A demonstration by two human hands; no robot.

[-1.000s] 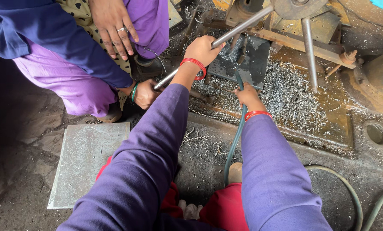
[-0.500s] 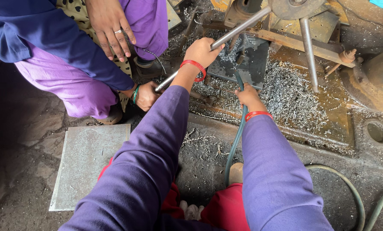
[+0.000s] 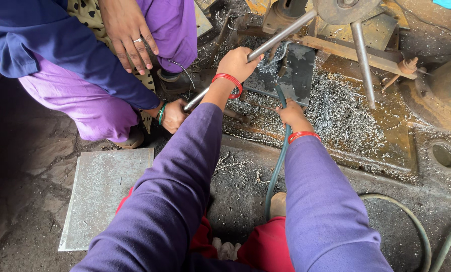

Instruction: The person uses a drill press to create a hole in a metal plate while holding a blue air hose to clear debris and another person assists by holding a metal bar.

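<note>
From the head view, our left hand (image 3: 238, 63) has its fingers wrapped around a long metal rod (image 3: 281, 35) that slants toward the machine; a co-worker's hand (image 3: 175, 115) grips the rod's lower end, crowding that side. Our right hand (image 3: 291, 113) closes on one green hose (image 3: 277, 166), just beside a dark plate (image 3: 293, 75). Metal shavings (image 3: 341, 113) cover the rusty bed. One grey sheet (image 3: 102, 196) lies on the dirt floor, with open room around it.

Far end of the metal rod (image 3: 281, 36) behind machine parts; co-worker's upper body beyond the top edge.
</note>
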